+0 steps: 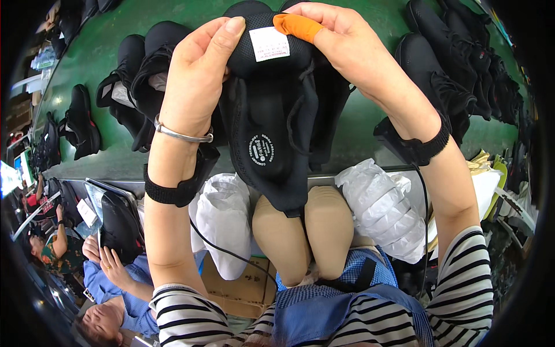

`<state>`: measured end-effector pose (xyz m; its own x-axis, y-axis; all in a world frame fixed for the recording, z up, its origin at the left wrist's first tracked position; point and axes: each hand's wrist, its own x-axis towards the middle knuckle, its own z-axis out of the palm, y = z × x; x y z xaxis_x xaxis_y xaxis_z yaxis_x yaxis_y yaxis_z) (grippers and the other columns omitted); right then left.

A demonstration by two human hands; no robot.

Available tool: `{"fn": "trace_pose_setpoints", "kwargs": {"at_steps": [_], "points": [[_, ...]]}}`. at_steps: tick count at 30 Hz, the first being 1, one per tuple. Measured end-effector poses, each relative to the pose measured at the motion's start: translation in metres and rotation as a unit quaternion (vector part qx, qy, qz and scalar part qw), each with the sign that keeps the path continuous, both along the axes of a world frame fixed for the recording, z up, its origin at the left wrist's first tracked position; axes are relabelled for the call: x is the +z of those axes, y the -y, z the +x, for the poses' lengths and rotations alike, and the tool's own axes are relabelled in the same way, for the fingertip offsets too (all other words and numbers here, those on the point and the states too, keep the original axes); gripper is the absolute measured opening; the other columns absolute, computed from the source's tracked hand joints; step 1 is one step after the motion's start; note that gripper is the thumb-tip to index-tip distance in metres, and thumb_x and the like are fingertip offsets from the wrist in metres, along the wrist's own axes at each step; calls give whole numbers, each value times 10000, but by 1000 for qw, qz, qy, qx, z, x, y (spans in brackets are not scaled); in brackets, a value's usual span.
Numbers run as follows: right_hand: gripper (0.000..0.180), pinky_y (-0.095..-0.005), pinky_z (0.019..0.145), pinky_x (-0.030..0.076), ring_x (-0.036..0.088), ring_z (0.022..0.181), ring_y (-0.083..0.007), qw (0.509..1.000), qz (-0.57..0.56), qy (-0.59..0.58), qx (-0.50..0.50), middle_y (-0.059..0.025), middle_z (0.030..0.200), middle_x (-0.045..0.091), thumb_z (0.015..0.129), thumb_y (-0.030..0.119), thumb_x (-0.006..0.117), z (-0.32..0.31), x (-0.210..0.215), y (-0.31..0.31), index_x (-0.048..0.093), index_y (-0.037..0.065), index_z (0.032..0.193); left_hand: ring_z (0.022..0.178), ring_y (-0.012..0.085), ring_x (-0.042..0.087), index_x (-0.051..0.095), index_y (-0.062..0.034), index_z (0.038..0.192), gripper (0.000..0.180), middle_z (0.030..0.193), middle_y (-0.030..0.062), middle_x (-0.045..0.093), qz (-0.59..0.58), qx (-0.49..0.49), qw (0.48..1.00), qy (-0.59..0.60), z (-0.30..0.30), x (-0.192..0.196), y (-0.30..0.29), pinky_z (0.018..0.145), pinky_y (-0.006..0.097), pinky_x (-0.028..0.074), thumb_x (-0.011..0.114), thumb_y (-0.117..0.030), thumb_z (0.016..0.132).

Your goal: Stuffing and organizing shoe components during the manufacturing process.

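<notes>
Between my two hands is a black sneaker point(269, 133), its opening facing me and its heel hanging down toward my knees. A round white print shows on the insole. My left hand point(202, 55) pinches the left edge of the shoe's tongue, thumb on top. On the other edge, my right hand point(332, 34) grips the tongue, with an orange finger cover point(298, 26) over the thumb. A white label point(269, 44) lies flat on the tongue between both thumbs. More black shoe shows behind the held one, partly hidden.
Black shoes stand on the green table point(191, 153) at left and right, including a single shoe point(82, 121). Bundles of white paper point(381, 211) flank my knees. A cardboard box point(248, 283) is below. At left, a co-worker in blue point(130, 289) handles a black shoe.
</notes>
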<state>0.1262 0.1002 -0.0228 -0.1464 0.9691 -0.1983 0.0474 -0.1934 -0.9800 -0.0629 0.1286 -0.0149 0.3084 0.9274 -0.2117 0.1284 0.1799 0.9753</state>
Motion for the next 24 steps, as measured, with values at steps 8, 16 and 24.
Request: {"fn": "trace_pose_setpoints", "kwargs": {"at_steps": [8, 16, 24], "points": [[207, -231, 803, 429, 565, 870, -119, 1000, 15, 19, 2, -58, 909, 640, 922, 145, 508, -8, -1, -2, 626, -18, 967, 578, -20, 384, 642, -42, 1017, 354, 718, -99, 544, -11, -2, 1000, -18, -8, 0, 2, 515, 142, 302, 599, -364, 876], [210, -233, 797, 430, 566, 864, -121, 1000, 12, 23, 3, -62, 903, 641, 921, 146, 508, -13, -2, -6, 627, -23, 961, 578, -22, 396, 645, -52, 1016, 323, 733, -97, 566, -15, -6, 1000, -4, -13, -1, -1, 511, 141, 304, 598, -342, 882], [210, -225, 793, 427, 559, 856, -113, 1000, -12, 26, -3, -64, 898, 642, 926, 129, 494, -17, 2, -7, 635, -27, 928, 575, -21, 398, 645, -55, 1024, 316, 740, -93, 575, -16, -3, 1000, -4, -17, -4, -2, 510, 138, 306, 598, -333, 883]]}}
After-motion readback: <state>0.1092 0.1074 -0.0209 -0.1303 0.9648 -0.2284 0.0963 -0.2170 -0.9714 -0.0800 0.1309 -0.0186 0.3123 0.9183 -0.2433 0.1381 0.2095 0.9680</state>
